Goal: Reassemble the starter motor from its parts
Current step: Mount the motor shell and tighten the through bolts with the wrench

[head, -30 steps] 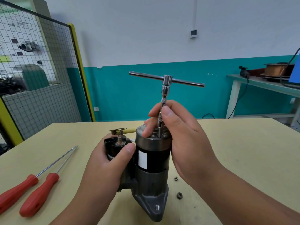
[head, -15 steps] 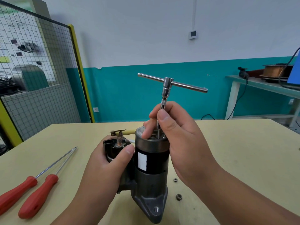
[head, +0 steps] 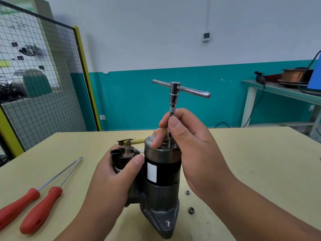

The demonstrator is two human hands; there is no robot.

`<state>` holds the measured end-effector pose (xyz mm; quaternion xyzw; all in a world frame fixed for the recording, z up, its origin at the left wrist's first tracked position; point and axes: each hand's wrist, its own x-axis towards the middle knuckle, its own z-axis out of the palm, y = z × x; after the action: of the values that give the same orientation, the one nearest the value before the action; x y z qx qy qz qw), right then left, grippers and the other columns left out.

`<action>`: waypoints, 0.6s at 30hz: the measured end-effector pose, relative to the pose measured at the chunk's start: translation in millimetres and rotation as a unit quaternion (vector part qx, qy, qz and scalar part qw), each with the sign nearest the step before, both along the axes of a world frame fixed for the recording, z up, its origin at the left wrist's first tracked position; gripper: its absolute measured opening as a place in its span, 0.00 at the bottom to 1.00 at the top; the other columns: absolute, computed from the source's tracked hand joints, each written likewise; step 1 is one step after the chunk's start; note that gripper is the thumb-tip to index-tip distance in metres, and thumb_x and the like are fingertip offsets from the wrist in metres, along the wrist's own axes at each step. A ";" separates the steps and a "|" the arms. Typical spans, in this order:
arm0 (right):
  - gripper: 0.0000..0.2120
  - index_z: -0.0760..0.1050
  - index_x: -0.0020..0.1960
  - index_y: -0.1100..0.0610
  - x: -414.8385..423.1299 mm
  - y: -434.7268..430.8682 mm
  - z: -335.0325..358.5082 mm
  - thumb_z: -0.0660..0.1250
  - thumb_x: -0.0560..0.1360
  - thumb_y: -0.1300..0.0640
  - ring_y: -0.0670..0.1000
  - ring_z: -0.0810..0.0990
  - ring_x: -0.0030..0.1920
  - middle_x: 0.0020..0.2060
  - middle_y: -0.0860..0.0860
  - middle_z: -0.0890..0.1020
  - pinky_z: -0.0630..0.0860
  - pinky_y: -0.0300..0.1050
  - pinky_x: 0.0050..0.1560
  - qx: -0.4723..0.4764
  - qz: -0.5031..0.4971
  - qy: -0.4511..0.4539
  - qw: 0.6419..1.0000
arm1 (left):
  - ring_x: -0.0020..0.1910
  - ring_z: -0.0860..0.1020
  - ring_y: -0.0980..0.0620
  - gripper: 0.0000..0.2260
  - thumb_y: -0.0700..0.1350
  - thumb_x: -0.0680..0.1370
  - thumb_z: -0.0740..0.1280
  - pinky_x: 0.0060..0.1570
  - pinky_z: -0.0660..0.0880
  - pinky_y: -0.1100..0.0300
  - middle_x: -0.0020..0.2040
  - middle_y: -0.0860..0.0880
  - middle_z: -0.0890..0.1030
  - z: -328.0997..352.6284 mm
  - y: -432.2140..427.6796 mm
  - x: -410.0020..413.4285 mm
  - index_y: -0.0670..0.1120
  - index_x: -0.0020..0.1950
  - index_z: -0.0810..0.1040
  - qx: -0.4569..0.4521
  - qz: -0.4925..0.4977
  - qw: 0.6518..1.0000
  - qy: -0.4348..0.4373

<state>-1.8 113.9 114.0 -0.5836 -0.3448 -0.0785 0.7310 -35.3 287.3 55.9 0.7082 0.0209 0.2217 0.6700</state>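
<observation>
**Right hand on T-wrench, motor upright on table**

- My right hand (head: 196,153) pinches the T-wrench (head: 173,94) low on its knurled shank, between thumb and forefinger. The other fingers curl down behind the shank; one fingertip touches the top of the motor (head: 161,171).
- T-wrench stands near upright, tip down in the motor's end cap. The cross-bar sits above my hand, tilted, its right end lower. What the tip engages I cannot tell.
- My left hand (head: 111,180) grips the solenoid (head: 125,157) from the left. Fingers wrap round it, with the thumb across its front and the thumb tip just beside the motor's black body.
- A threaded stud (head: 128,150) rises from the solenoid top. A yellow lead (head: 137,141) runs from above the stud to the motor.
- Motor stands on end on the table (head: 260,162), in the middle, mounting flange down and toward me, white label facing me.
- Right of the motor's base, two loose nuts on the table: small nut (head: 187,192) farther from me, big nut (head: 191,210) nearer. They lie apart from each other and from the motor.
- Far left on the table, well apart from the motor: first screwdriver (head: 15,206) and second screwdriver (head: 40,207), red handles toward me, shafts side by side.
- Beyond: mesh guard (head: 43,101) at left, bench (head: 278,89) at right with a wire spool (head: 293,75) on it.
</observation>
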 end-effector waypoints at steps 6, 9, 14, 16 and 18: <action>0.10 0.76 0.48 0.48 -0.2 1.0 0.1 0.60 0.83 0.46 0.48 0.84 0.44 0.38 0.50 0.85 0.78 0.36 0.52 0.003 -0.004 -0.014 1.000 | 0.45 0.88 0.51 0.21 0.67 0.60 0.73 0.29 0.84 0.50 0.45 0.54 0.88 1.5 -1.2 -1.7 0.63 0.51 0.85 -0.002 0.000 1.000 0.002; 0.09 0.77 0.50 0.47 -0.2 1.0 -0.1 0.60 0.83 0.47 0.48 0.84 0.45 0.38 0.51 0.85 0.78 0.36 0.53 0.003 -0.008 -0.017 1.000 | 0.44 0.88 0.50 0.18 0.64 0.63 0.74 0.27 0.82 0.52 0.45 0.53 0.88 1.7 -1.2 -2.0 0.62 0.52 0.85 0.000 0.001 1.000 0.005; 0.10 0.79 0.52 0.46 -0.1 0.1 -0.3 0.59 0.84 0.48 0.47 0.84 0.45 0.38 0.51 0.85 0.78 0.34 0.52 -0.005 -0.010 -0.013 1.000 | 0.42 0.87 0.51 0.19 0.66 0.61 0.72 0.26 0.80 0.56 0.43 0.54 0.87 3.3 -2.3 -2.0 0.62 0.49 0.85 0.009 0.002 1.000 0.004; 0.13 0.79 0.52 0.45 -0.3 -0.7 -1.0 0.57 0.84 0.48 0.49 0.84 0.46 0.39 0.51 0.85 0.79 0.36 0.53 -0.007 -0.007 -0.007 1.000 | 0.42 0.87 0.50 0.21 0.67 0.61 0.71 0.26 0.79 0.58 0.43 0.54 0.87 2.6 -1.5 -2.2 0.62 0.50 0.85 0.018 0.007 1.000 0.002; 0.14 0.80 0.51 0.46 -0.4 -1.3 -1.0 0.56 0.84 0.48 0.49 0.84 0.46 0.39 0.52 0.85 0.79 0.36 0.53 -0.003 0.000 0.001 1.000 | 0.45 0.87 0.48 0.22 0.68 0.62 0.70 0.28 0.80 0.57 0.45 0.54 0.87 2.5 -0.9 -2.1 0.62 0.53 0.84 0.024 0.011 1.000 0.000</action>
<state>-2.2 112.6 113.0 -0.5859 -0.3441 -0.0771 0.7296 -37.4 286.3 58.4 0.7241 0.0236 0.2293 0.6500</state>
